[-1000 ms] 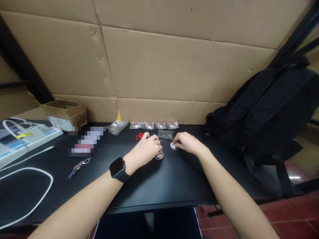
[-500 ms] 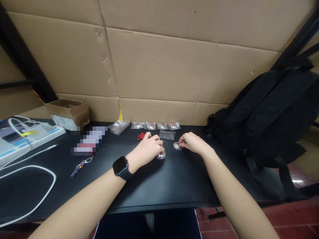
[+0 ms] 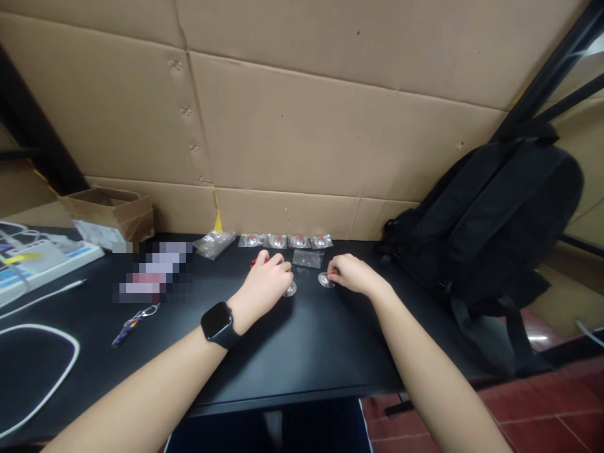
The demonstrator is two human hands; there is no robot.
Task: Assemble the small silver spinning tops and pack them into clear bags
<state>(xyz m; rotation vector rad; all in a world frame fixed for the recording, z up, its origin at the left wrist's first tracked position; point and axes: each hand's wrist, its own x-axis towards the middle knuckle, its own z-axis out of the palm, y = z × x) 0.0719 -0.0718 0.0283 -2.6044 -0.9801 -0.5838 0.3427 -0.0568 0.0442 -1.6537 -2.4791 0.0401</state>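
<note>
A black backpack point(image 3: 500, 220) leans well right of the flat clear bag point(image 3: 308, 258). The left hand point(image 3: 270, 280) grips the left disc point(image 3: 291, 289) off the bag's near left corner, the right hand point(image 3: 353, 274) pinches the right disc point(image 3: 323, 280) off its near right; red pieces point(image 3: 253, 263) lie left.

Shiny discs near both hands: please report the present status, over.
Left hand over left disc, grip hidden. Right hand pinching right disc. Discs apart. Clear plastic bag just beyond; nothing seen between discs.
</note>
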